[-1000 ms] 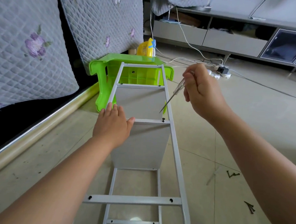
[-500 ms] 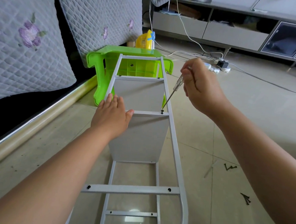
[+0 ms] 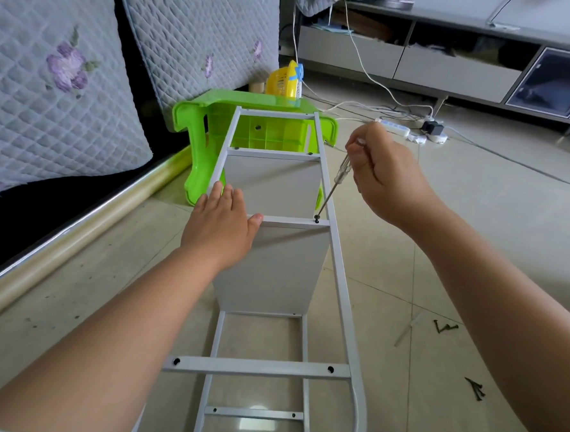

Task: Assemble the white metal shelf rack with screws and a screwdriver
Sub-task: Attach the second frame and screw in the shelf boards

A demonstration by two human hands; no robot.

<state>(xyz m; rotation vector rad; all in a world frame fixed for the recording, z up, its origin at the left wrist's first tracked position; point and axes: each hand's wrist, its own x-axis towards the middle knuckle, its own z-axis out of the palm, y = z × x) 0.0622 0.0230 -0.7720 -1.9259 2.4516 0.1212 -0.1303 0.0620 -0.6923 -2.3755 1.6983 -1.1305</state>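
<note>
Screw (image 3: 317, 218) under screwdriver (image 3: 333, 185) tip, barely visible

A single wide-angle view from the person's head looks forward and down along the white metal shelf rack (image 3: 335, 272) lying on the tiled floor (image 3: 476, 227). It sits close: both forearms enter from the bottom edge, and the frame's edges bow.

White rack (image 3: 336, 259), green stool (image 3: 196, 117), grey quilted purple-flowered cushions (image 3: 51, 78)
</note>
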